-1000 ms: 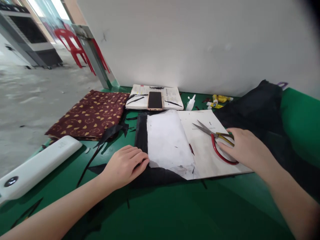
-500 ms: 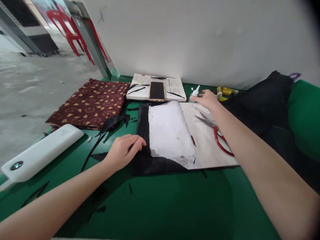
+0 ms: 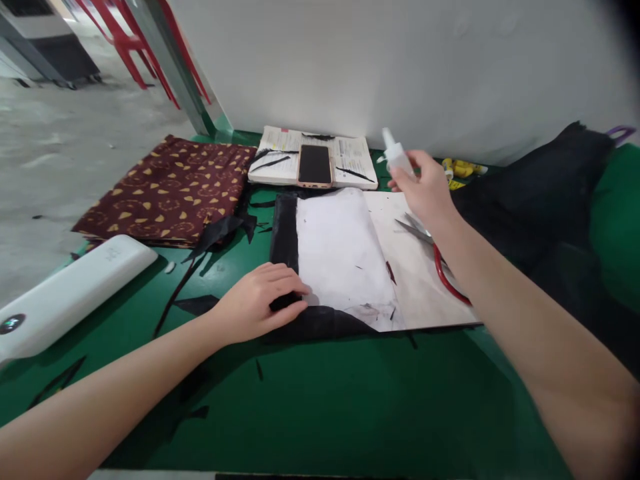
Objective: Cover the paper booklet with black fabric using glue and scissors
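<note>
My right hand point(image 3: 423, 183) grips a small white nozzle bottle point(image 3: 397, 155), lifted with its tip pointing up. On the lower left corner of a white sheet point(image 3: 337, 253) rests my left hand point(image 3: 267, 300), thumb and fingers apart, holding nothing. Black cloth point(image 3: 285, 233) shows along the sheet's left and lower edges. To the right lies a pale board point(image 3: 410, 287), and red-handled scissors point(image 3: 450, 283) lie on it, partly hidden by my right forearm.
An open book point(image 3: 350, 160) bears a phone point(image 3: 315, 165) by the wall. Patterned maroon cloth point(image 3: 170, 190) and a white device point(image 3: 85, 293) lie left. Black cloth point(image 3: 535, 180) and yellow tubes point(image 3: 463, 168) are at right. Black scraps dot the green table point(image 3: 350, 407).
My right hand has closed on the white bottle and raised it. My left hand has shifted right onto the sheet's corner, its fingers more spread. The camera view has moved slightly.
</note>
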`<state>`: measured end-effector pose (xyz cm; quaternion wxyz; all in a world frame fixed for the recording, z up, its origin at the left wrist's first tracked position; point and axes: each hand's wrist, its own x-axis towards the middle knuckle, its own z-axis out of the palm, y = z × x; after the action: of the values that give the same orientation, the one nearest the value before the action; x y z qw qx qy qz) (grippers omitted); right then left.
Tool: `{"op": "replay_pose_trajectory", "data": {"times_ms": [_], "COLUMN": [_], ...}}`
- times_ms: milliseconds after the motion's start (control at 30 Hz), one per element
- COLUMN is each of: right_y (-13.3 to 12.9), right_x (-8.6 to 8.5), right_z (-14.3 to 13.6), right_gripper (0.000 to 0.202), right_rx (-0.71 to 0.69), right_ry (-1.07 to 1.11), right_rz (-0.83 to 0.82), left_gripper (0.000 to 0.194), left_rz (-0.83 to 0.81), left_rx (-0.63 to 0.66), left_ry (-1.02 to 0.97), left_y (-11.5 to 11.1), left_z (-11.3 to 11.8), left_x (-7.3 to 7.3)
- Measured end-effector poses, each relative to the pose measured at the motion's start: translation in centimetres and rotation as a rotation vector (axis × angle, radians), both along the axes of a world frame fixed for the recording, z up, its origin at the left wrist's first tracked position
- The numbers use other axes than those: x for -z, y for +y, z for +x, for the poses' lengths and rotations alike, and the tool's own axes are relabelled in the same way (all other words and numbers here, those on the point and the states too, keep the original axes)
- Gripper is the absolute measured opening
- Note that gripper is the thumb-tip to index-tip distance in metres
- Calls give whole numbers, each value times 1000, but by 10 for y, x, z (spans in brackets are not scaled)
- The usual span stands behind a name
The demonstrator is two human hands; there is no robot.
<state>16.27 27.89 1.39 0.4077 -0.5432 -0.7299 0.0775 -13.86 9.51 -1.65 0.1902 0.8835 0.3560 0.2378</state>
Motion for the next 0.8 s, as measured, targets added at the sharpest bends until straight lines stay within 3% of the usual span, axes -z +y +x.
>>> {"op": "replay_pose_trajectory", "data": {"times_ms": [100,167,267,367,533,667,800], "right_y": [-59,-95,-131,-143,-144,-147,-151], "right_x": [-12,-17,-18,-14,-4,2,6], "right_z": [-17,-26,-33,-37,-49,-61,-67], "right_gripper": [39,40,27,20,28,39,35], "right_rx": [-236,-268,-318,-363,-430,-447,-440], "right_ry": [176,205,242,304,370,334,302], "right_rz": [-294,-402,-587,-659,-700,-693,-694], "left_gripper": [21,18,13,13,11,7,13], "left_rz": [15,43,95,165,296,394,438], "left_rx": [58,84,107,131,232,322,402], "left_ry": [3,5,-8,-19,19,40,79], "left_y": [-2,-3,-2,-1,2,6,10], "left_z": [4,5,6,5,5,5,4], "left_x": [3,6,11,14,12,8,6]}}
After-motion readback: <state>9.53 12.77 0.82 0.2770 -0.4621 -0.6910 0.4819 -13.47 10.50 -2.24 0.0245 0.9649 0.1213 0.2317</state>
